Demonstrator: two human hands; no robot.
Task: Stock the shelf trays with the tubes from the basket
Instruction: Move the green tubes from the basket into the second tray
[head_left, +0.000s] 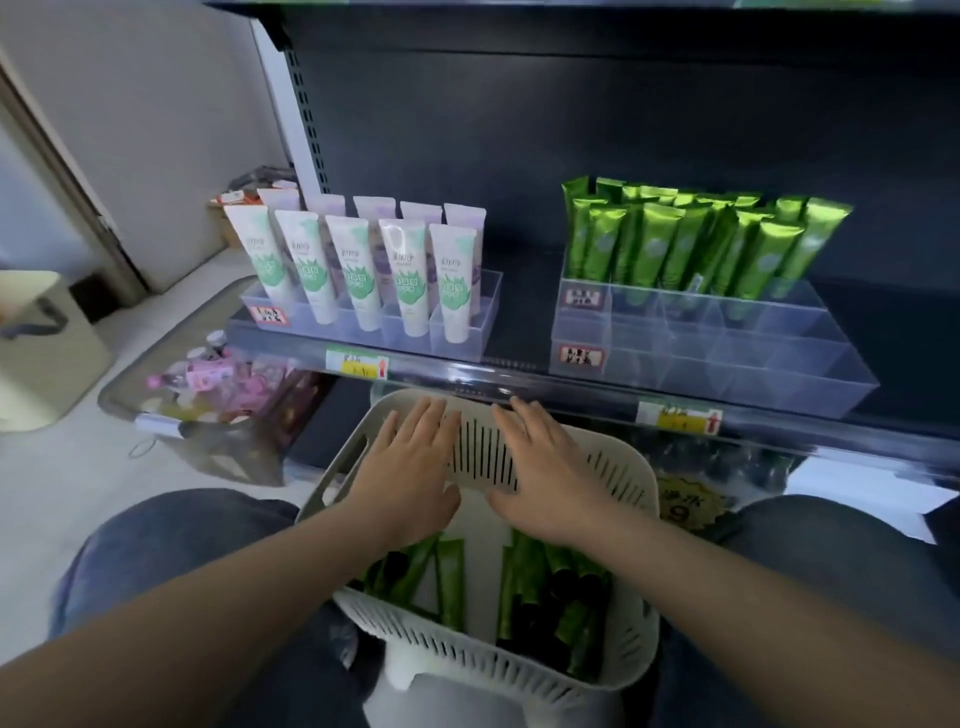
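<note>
Since the green tubes lying loose in the white basket are judged light, soft-bodied and glossy enough to slip, a hold at mid-body, toward the stiffer dark cap, is advised. Nothing is held: the left hand and right hand are spread flat, fingers straight, over the basket's far half. Above and beyond the basket, a clear tray on the dark shelf is filled in its rear rows only. Left of the basket, pale floor and a crate of pink goods are seen.
</note>
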